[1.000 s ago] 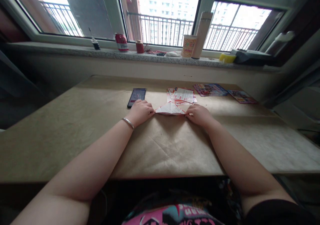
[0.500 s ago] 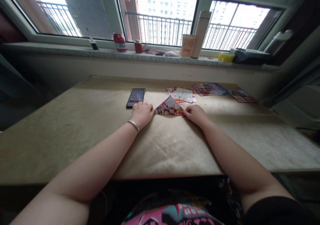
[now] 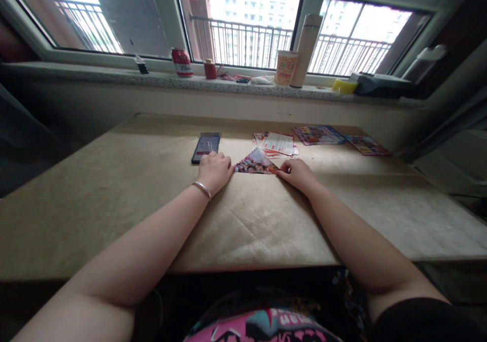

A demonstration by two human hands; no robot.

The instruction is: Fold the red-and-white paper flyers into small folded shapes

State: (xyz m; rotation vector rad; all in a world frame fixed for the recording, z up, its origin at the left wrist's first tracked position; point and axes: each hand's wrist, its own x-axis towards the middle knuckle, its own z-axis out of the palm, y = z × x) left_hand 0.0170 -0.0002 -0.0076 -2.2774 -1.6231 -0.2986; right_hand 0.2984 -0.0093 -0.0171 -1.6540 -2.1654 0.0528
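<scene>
Between my hands lies a printed sheet of paper [image 3: 256, 162], folded into a triangle with its point away from me and its long edge toward me. My left hand [image 3: 214, 170], with a silver bangle at the wrist, pinches the left corner. At the right corner my right hand [image 3: 297, 175] grips the paper between thumb and curled fingers. A phone [image 3: 206, 147] with its screen lit lies just beyond my left hand. Past the triangle's tip are several loose printed sheets [image 3: 279, 143], one mostly white.
Stacks of colourful leaflets [image 3: 319, 135] lie at the table's back right. On the windowsill [image 3: 236, 86] stand a red can [image 3: 182, 62], a small red bottle [image 3: 210, 69], a patterned cup [image 3: 285, 68], a tall flask [image 3: 306, 52] and a yellow item [image 3: 344, 86]. The table's [image 3: 114, 195] near edge is before me.
The folded paper now lies flatter, its near edge straighter. My right hand has shifted very slightly left; both hands keep hold of the corners.
</scene>
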